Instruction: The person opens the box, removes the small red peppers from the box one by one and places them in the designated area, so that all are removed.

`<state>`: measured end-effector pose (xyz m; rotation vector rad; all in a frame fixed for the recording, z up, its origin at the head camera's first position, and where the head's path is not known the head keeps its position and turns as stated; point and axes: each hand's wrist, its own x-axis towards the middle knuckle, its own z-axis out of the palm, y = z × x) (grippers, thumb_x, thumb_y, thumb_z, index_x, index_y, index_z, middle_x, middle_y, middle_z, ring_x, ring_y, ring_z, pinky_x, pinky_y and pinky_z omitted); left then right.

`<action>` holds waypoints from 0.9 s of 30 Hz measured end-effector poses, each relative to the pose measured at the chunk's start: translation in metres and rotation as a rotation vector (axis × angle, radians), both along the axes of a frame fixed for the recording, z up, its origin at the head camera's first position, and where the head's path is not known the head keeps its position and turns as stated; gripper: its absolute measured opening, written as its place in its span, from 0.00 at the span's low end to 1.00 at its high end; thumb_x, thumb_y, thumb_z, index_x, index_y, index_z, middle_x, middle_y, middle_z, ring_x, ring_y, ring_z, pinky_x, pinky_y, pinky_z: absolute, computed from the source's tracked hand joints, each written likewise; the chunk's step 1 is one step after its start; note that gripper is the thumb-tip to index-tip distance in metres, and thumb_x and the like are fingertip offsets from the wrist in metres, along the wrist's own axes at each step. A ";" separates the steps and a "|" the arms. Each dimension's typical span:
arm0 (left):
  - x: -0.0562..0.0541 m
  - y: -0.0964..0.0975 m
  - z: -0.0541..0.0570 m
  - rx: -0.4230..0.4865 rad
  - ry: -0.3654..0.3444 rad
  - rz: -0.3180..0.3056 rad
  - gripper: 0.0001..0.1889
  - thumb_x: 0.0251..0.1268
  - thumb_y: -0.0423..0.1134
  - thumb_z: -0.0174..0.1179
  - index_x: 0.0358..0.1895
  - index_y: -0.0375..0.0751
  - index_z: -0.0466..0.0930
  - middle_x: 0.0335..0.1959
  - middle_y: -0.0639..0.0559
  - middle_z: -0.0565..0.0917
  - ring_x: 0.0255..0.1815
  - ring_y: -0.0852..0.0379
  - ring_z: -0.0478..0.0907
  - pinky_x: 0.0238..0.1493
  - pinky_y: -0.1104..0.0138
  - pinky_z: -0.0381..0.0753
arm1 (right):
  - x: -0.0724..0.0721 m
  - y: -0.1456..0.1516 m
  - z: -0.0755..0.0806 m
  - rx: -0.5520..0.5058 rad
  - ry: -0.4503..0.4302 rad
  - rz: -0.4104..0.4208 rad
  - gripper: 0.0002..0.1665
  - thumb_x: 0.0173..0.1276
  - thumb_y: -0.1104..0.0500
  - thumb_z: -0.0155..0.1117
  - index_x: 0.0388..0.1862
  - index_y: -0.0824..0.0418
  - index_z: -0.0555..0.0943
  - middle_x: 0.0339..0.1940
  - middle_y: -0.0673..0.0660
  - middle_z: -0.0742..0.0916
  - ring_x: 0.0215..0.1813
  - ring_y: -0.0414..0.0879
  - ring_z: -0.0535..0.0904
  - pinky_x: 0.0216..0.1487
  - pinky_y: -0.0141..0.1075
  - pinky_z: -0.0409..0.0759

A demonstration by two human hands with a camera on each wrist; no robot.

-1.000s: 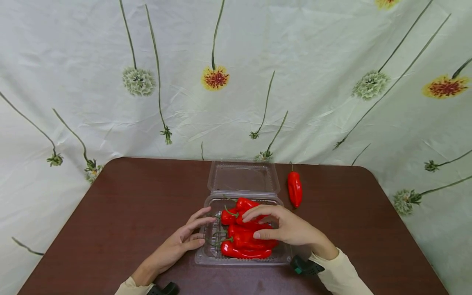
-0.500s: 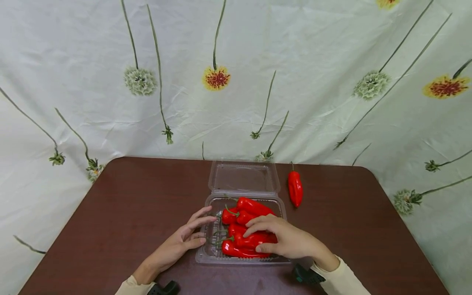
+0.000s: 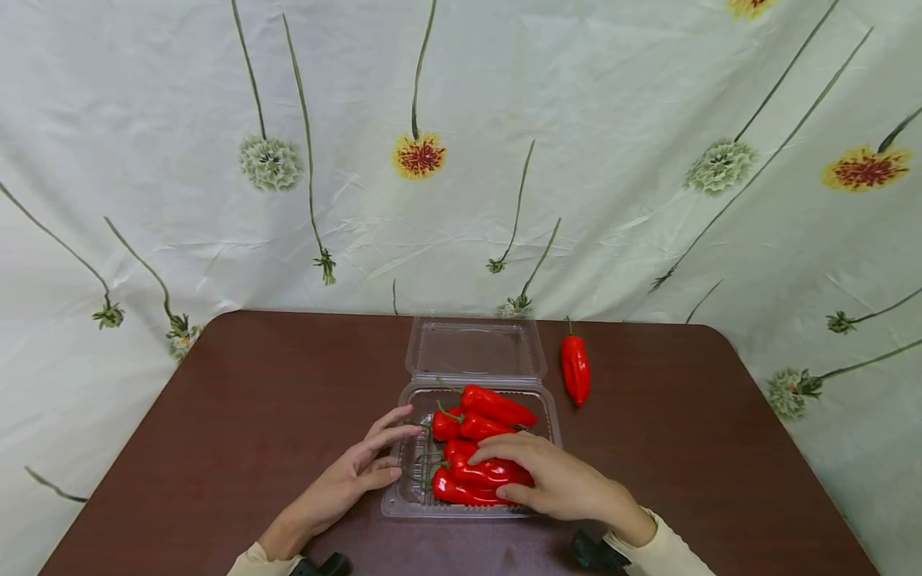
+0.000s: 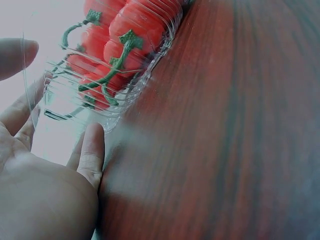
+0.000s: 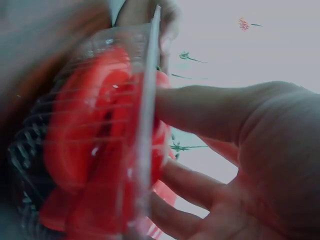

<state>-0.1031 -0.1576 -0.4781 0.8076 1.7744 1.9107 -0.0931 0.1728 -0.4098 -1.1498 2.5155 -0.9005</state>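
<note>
Several glossy red peppers (image 3: pixel 497 406) with green stems lie in a hinged clear plastic container (image 3: pixel 553 412) on the table, stems to the left. My right hand (image 3: pixel 565 478) reaches over the container's right side in the head view, thumb and fingers spread around a red pepper (image 3: pixel 490 472) near the front. The right wrist view shows that thumb (image 5: pixel 200 107) and the fingers inside the rim against the peppers. My left hand (image 3: pixel 346 472) lies at the container's left side, fingers loosely extended, fingertips at its rim. In the left wrist view, the stems (image 4: pixel 115 65) show through the clear wall.
The container's lid (image 3: pixel 475 348) lies folded back, away from me. One single red pepper (image 3: pixel 575 370) rests on the brown table (image 3: pixel 288 384), right of the lid. A pale flower-print cloth (image 3: pixel 612 120) hangs behind the table.
My right hand has come down and nearer, from over the back peppers to the front ones. The front peppers have shifted slightly. My left hand has stayed in place.
</note>
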 end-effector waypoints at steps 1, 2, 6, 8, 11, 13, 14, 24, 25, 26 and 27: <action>0.000 0.000 0.000 0.000 0.000 0.001 0.27 0.75 0.26 0.49 0.75 0.31 0.59 0.81 0.37 0.35 0.76 0.71 0.54 0.64 0.68 0.70 | 0.001 -0.001 -0.001 0.000 0.009 -0.009 0.27 0.67 0.60 0.69 0.64 0.45 0.77 0.65 0.45 0.80 0.66 0.45 0.75 0.67 0.47 0.72; 0.000 0.000 0.000 -0.001 -0.001 0.002 0.27 0.75 0.26 0.49 0.75 0.31 0.59 0.81 0.37 0.35 0.76 0.71 0.54 0.64 0.68 0.70 | 0.001 -0.002 -0.001 0.000 0.015 -0.019 0.27 0.67 0.60 0.69 0.64 0.44 0.76 0.65 0.43 0.81 0.65 0.44 0.75 0.66 0.46 0.72; 0.000 0.000 0.000 -0.004 -0.009 0.001 0.27 0.75 0.26 0.49 0.75 0.32 0.59 0.81 0.38 0.35 0.75 0.72 0.54 0.64 0.69 0.70 | 0.002 -0.004 -0.003 -0.005 -0.009 -0.064 0.29 0.67 0.58 0.70 0.65 0.42 0.76 0.64 0.40 0.81 0.63 0.42 0.74 0.64 0.44 0.73; 0.000 0.000 0.000 -0.003 -0.011 -0.001 0.28 0.75 0.26 0.49 0.75 0.32 0.59 0.82 0.38 0.35 0.75 0.71 0.54 0.64 0.69 0.70 | 0.001 -0.004 -0.004 -0.012 -0.027 -0.076 0.29 0.67 0.58 0.70 0.65 0.41 0.76 0.64 0.39 0.81 0.62 0.42 0.74 0.63 0.44 0.73; 0.000 0.000 0.000 -0.003 -0.014 0.000 0.27 0.75 0.26 0.49 0.75 0.33 0.60 0.82 0.39 0.36 0.75 0.71 0.54 0.64 0.69 0.69 | 0.001 -0.003 -0.005 -0.029 -0.040 -0.075 0.29 0.67 0.58 0.70 0.66 0.41 0.76 0.64 0.40 0.81 0.62 0.42 0.74 0.62 0.44 0.74; 0.000 0.000 0.000 -0.002 -0.013 0.001 0.27 0.75 0.26 0.49 0.75 0.33 0.60 0.82 0.40 0.36 0.75 0.71 0.54 0.64 0.69 0.70 | 0.000 -0.003 -0.005 -0.039 -0.039 -0.069 0.29 0.67 0.58 0.70 0.66 0.42 0.76 0.64 0.40 0.81 0.62 0.42 0.75 0.62 0.43 0.74; 0.000 0.000 -0.001 -0.002 -0.012 0.002 0.27 0.75 0.26 0.49 0.75 0.33 0.60 0.82 0.39 0.36 0.75 0.71 0.54 0.64 0.69 0.70 | -0.001 -0.003 -0.005 -0.046 -0.040 -0.065 0.29 0.68 0.58 0.70 0.66 0.42 0.76 0.64 0.40 0.81 0.63 0.42 0.75 0.63 0.44 0.74; 0.000 0.000 0.000 0.005 -0.002 -0.001 0.28 0.75 0.26 0.48 0.75 0.31 0.58 0.81 0.37 0.35 0.75 0.71 0.54 0.64 0.69 0.70 | -0.004 0.000 0.001 -0.111 -0.057 -0.061 0.30 0.67 0.60 0.70 0.66 0.44 0.75 0.63 0.42 0.81 0.62 0.41 0.77 0.64 0.43 0.76; 0.000 0.000 0.000 0.006 0.001 -0.002 0.28 0.75 0.26 0.48 0.75 0.31 0.58 0.81 0.37 0.35 0.76 0.71 0.54 0.64 0.69 0.70 | -0.004 0.001 0.001 -0.119 -0.055 -0.062 0.30 0.67 0.61 0.70 0.67 0.44 0.75 0.63 0.41 0.81 0.62 0.41 0.77 0.64 0.43 0.76; 0.000 0.000 0.000 0.008 0.004 -0.003 0.28 0.75 0.26 0.48 0.75 0.31 0.58 0.81 0.37 0.35 0.76 0.71 0.54 0.64 0.69 0.70 | -0.004 0.001 0.001 -0.126 -0.050 -0.062 0.31 0.67 0.61 0.69 0.67 0.44 0.74 0.63 0.41 0.81 0.62 0.41 0.77 0.64 0.42 0.76; -0.001 0.000 -0.001 0.009 0.005 -0.003 0.28 0.75 0.26 0.49 0.75 0.31 0.58 0.82 0.38 0.35 0.76 0.71 0.54 0.64 0.69 0.70 | -0.004 0.002 0.002 -0.132 -0.042 -0.061 0.31 0.67 0.61 0.69 0.67 0.43 0.74 0.63 0.40 0.80 0.63 0.41 0.77 0.64 0.42 0.76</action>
